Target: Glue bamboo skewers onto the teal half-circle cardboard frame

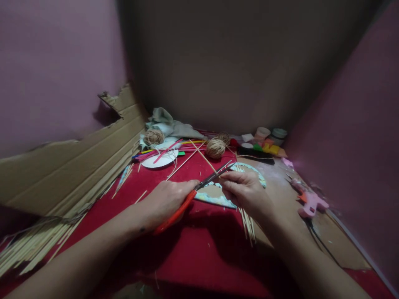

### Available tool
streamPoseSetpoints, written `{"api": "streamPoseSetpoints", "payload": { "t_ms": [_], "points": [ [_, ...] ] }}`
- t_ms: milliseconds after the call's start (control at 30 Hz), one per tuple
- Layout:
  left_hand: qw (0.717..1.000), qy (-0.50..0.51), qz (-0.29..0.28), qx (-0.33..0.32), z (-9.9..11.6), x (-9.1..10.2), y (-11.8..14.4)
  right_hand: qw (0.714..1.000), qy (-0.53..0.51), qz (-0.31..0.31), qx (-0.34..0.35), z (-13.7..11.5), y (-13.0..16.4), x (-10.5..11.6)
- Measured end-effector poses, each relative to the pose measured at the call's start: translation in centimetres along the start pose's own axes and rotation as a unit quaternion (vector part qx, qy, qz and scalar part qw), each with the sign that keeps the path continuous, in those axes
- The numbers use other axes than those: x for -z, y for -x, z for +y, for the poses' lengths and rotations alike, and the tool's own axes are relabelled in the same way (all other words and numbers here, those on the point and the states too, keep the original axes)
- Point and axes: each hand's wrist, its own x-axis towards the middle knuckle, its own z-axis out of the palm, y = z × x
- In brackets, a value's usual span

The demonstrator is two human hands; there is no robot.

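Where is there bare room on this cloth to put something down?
The red cloth is bare in front of both hands, and between the white plate and the left hand. Crowded: the back row by the twine ball and jars, the sticks at left, and around the pink glue gun.

Scissors (193, 195): glossy orange plastic handles, metal blades. Skewer (204, 158): pale wood. Matt red cloth (193, 241). Rough twine ball (215, 148).

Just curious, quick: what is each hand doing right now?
Left hand: closed on orange-handled scissors.
Right hand: pinching a thin wooden stick at the blades.
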Motion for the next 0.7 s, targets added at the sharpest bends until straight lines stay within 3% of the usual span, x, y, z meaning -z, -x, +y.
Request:
{"api": "streamPoseSetpoints", "payload": {
  "t_ms": [133,367,567,700],
  "points": [
    [0.994,-0.093,-0.037,0.033,0.7,0.4,-0.1,0.999,-0.022,0.006,-0.031,0.0,-0.1,-0.1],
    [0.988,-0.1,-0.087,0.073,0.9,0.4,-0.7,0.999,0.002,0.007,-0.033,0.3,-0.2,0.2],
    [1.0,0.014,0.015,-0.007,-0.5,-0.8,-0.3,0.994,-0.09,-0.03,-0.063,0.5,-0.4,0.8],
    [0.997,0.065,0.034,-0.037,-0.6,-1.0,-0.1,0.979,-0.14,-0.098,-0.115,0.7,-0.4,1.5]
  ]
}}
